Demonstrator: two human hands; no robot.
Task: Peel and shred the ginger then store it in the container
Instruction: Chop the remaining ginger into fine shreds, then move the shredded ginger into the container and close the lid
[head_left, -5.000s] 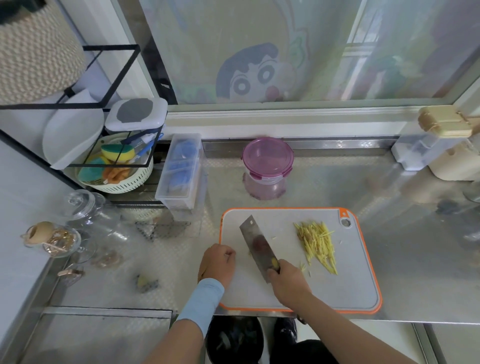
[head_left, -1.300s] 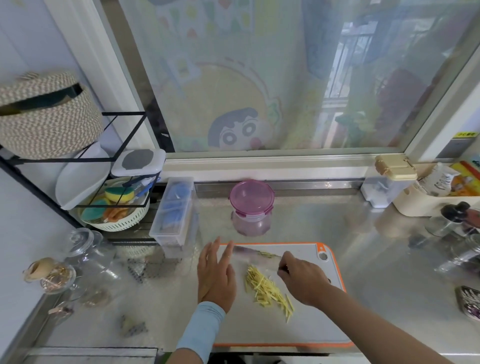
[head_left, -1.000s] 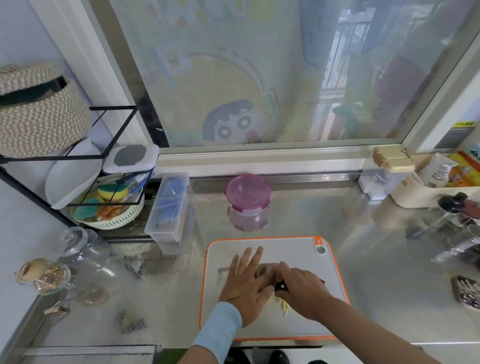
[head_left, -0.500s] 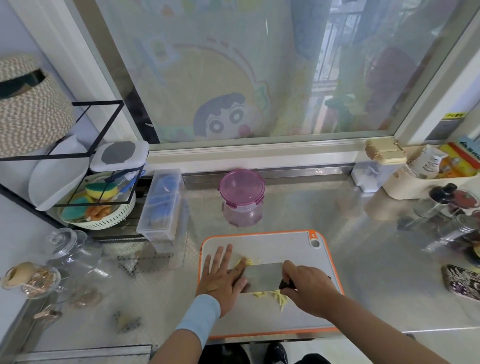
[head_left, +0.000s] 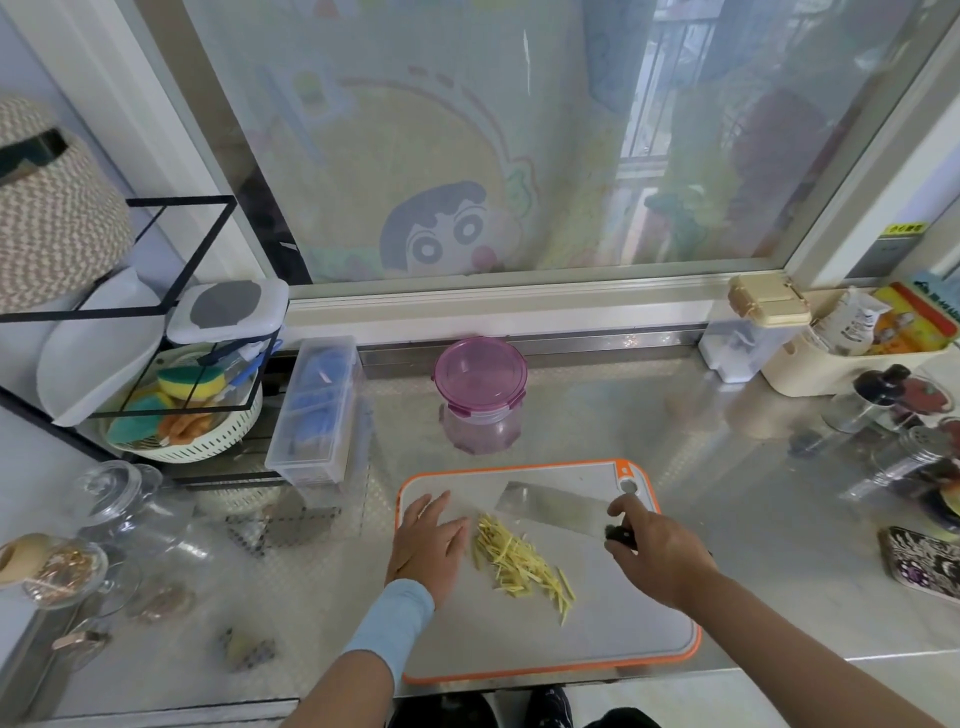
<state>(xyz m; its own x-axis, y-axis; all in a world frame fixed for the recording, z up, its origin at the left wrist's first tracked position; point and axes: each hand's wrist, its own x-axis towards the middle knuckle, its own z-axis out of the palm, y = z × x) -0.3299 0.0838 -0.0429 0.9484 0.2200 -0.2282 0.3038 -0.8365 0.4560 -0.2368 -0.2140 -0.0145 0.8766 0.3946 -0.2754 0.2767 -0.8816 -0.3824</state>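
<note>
Both hands are over the cutting board (head_left: 519, 644), which lies at the front edge of the counter (head_left: 727, 467). The left hand (head_left: 428, 545) rests flat on the left part of the board, fingers straight and holding nothing, just beside the ginger (head_left: 519, 564). Placed so, it appears to serve as a stop against which the shreds can be gathered. The right hand (head_left: 657, 558) is clenched round the dark handle of the cleaver (head_left: 550, 509). The broad blade lies low near the far edge of the board, just beyond the heap, probably set to scrape or scoop. The ginger occupies the middle of the board as a loose heap of thin, pale yellow sticks, trailing toward the front right corner with a few strays. No whole piece is visible. The container (head_left: 480, 395) stands on the counter beyond the far edge of the board, with its pink lid on.
</note>
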